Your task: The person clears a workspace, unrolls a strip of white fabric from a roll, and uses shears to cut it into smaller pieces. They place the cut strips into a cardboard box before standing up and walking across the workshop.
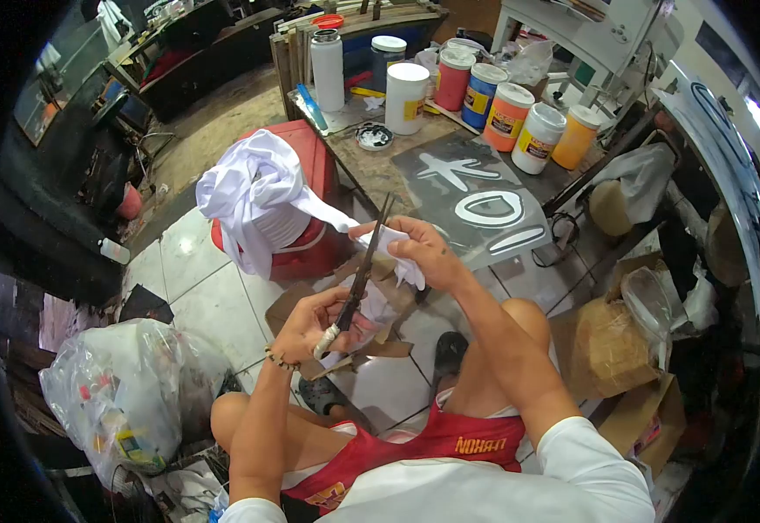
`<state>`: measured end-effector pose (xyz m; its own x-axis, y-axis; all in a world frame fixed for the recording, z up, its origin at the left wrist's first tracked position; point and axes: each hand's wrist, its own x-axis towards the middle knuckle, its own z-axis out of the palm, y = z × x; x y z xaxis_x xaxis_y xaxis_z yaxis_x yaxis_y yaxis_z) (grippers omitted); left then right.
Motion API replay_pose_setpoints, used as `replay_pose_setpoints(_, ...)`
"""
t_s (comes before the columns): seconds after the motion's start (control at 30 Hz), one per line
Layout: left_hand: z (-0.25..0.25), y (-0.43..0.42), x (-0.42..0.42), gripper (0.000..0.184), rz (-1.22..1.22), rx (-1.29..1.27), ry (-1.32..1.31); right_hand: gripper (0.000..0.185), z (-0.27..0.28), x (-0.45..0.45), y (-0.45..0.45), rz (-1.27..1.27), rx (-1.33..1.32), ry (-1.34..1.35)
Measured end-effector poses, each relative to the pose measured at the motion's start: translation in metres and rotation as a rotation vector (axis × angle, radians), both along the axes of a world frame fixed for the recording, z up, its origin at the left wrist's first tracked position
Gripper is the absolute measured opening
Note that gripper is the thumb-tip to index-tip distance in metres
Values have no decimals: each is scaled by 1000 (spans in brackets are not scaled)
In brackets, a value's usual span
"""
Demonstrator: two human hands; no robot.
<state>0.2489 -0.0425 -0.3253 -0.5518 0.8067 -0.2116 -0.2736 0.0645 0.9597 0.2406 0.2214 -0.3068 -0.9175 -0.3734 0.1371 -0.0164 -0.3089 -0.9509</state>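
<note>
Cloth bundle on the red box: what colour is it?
The cloth bundle is plain white, as the head view shows.

1. Dark board (430,197), on the table at far right: large white marks; the middle ring reads as O or zero, while the star-like mark and the bar cannot be settled.
2. Red shorts (412,455), near: yellow lettering at right; O and H legible, full word uncertain.
3. Orange jar (508,118) and blue jar (483,94), far right: labels present, print too small to read.
</note>
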Motion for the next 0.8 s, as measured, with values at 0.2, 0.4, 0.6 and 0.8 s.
replay_pose_setpoints(0.2, -12, 10, 5, 73, 97, 174, 124, 39, -2, 5, -12, 58, 81, -24)
replay_pose_setpoints(0.4, 5, -7, -2, 71, 216, -46, 142, 35, -30, -4, -11, 10, 159, 19)
replay_pose_setpoints(0.6, 15, -19, -13, 72, 426, 136, 164, 21, -54, -9, -35, -78, 590, 494)
replay_pose_setpoints(0.8, 21, -30, -12, 69, 498, 63, 252, 43, -63, -9, -54, -169, 721, 704)
